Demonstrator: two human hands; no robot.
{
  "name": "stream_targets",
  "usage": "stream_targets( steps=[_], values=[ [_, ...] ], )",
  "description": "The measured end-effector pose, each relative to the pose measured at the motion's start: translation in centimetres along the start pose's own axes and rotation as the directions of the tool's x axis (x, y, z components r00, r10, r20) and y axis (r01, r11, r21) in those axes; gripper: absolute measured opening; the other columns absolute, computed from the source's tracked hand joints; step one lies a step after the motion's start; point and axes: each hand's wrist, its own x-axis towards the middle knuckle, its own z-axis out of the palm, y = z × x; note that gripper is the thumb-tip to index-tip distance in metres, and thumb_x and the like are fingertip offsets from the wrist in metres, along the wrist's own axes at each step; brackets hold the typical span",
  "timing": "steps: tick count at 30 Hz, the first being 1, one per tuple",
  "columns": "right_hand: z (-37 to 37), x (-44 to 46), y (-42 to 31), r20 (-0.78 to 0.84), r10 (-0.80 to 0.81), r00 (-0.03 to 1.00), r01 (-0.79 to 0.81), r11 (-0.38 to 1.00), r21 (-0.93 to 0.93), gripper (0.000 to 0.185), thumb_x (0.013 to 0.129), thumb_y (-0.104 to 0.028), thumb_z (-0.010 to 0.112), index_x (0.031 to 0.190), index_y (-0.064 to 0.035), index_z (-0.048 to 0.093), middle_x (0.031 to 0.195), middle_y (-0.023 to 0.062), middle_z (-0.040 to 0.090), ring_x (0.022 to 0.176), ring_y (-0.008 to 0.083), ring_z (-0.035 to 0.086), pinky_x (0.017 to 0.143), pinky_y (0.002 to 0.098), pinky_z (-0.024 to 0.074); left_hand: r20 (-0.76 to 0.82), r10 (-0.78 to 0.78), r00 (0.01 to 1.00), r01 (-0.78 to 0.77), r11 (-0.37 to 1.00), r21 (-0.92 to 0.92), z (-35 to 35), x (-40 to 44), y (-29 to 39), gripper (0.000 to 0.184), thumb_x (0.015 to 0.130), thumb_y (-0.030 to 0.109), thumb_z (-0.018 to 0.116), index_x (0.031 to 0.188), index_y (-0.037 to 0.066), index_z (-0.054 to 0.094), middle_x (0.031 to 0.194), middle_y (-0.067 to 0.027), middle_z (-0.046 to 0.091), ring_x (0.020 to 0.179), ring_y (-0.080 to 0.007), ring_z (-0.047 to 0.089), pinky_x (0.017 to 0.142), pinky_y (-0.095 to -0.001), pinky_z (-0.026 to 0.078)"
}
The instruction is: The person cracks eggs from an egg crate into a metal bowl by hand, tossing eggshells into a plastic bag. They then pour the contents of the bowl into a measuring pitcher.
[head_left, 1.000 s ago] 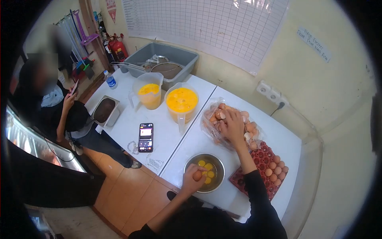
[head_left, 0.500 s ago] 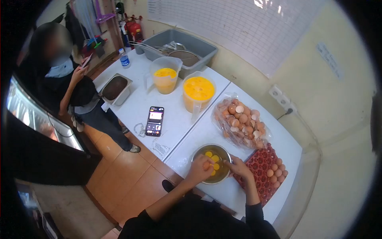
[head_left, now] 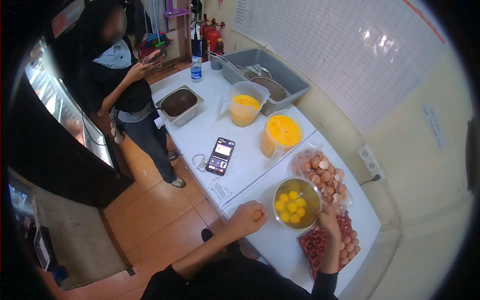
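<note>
My left hand (head_left: 247,219) is closed around a brown egg (head_left: 257,215), left of a steel bowl (head_left: 276,220) and apart from it. Inside the bowl lie several yellow egg yolks (head_left: 293,207) in clear whites. My right hand (head_left: 328,221) grips the bowl's right rim, its fingers partly hidden. Under my right forearm is a red egg tray (head_left: 314,245) with several whole brown eggs (head_left: 349,246) at its right side. Behind the bowl, a clear plastic bag (head_left: 300,162) is heaped with cracked eggshells (head_left: 326,176).
Two jugs of beaten egg, one nearer (head_left: 283,132) and one farther (head_left: 244,107), stand mid-table. A phone (head_left: 220,156), a metal pan (head_left: 196,111), a water bottle (head_left: 196,70) and a grey tub (head_left: 295,95) share the table. Another person (head_left: 127,75) stands at left.
My left hand has drawn back leftward from over the bowl with the egg. The bowl has shifted away from me toward the shell bag, my right hand on its rim. The view has turned left.
</note>
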Motion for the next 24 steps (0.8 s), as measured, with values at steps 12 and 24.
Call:
stream_targets(
  steps=[12,24],
  values=[
    [-3.8,15.5,-22.2,-0.082,-0.205,0.975,0.2,0.977,-0.072,0.037,0.082,-0.007,0.056,0.116,0.0073,0.058,0.075,0.0126,0.064,0.052,0.0203,0.064,0.046,0.0296,0.0566,-0.012,0.045,0.999,-0.046,0.997,-0.064,3.3,-1.5,-5.5,0.009,0.083,0.013,0.071,0.085,0.005,0.068,0.085,-0.0135,0.067,0.079,-0.0296,0.066,0.073,-0.036,0.052],
    [7.0,31.6,-28.4,-0.159,-0.599,0.785,0.49,0.757,-0.432,0.05,0.08,0.001,0.047,0.13,0.0054,0.054,0.088,0.0313,0.067,0.057,0.0363,0.068,0.054,0.0418,0.0582,-0.008,-0.097,0.995,0.097,0.995,-0.007,-0.1,-0.4,-9.2,0.011,0.085,0.019,0.068,0.088,0.009,0.07,0.087,-0.0116,0.068,0.085,-0.0285,0.066,0.076,-0.0367,0.053]
  ],
)
